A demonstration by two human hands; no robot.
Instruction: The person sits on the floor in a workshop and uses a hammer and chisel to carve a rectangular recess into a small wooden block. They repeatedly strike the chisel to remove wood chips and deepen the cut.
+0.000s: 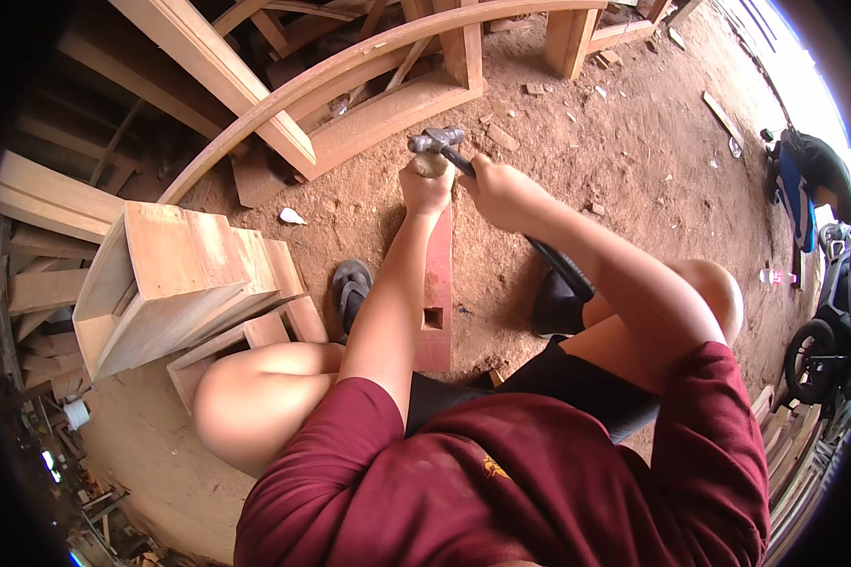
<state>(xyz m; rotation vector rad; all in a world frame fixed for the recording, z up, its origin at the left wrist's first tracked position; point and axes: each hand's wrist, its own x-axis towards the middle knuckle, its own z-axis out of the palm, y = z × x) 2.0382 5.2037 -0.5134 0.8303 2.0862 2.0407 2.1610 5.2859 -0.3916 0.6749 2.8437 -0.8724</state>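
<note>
My left hand (426, 192) is closed in an upright fist around a chisel (431, 165). Only the round, worn end of its handle shows; the blade is hidden below my fist. Just above that end is the metal head of a hammer (434, 140); whether they touch I cannot tell. My right hand (503, 194) grips the hammer's dark handle, which runs back under my forearm. Beneath my left arm lies a reddish wooden plank (437, 269), pointing away from me between my feet. A square hole (433, 317) is cut into its near part.
A stepped wooden piece (184, 250) stands at my left. Ahead, a curved wooden frame (350, 71) arches over boards. Wood scraps (503, 138) and shavings litter the dirt floor (652, 180). To the right are a bottle (777, 277), a wheeled vehicle (823, 350) and stacked timber (790, 444).
</note>
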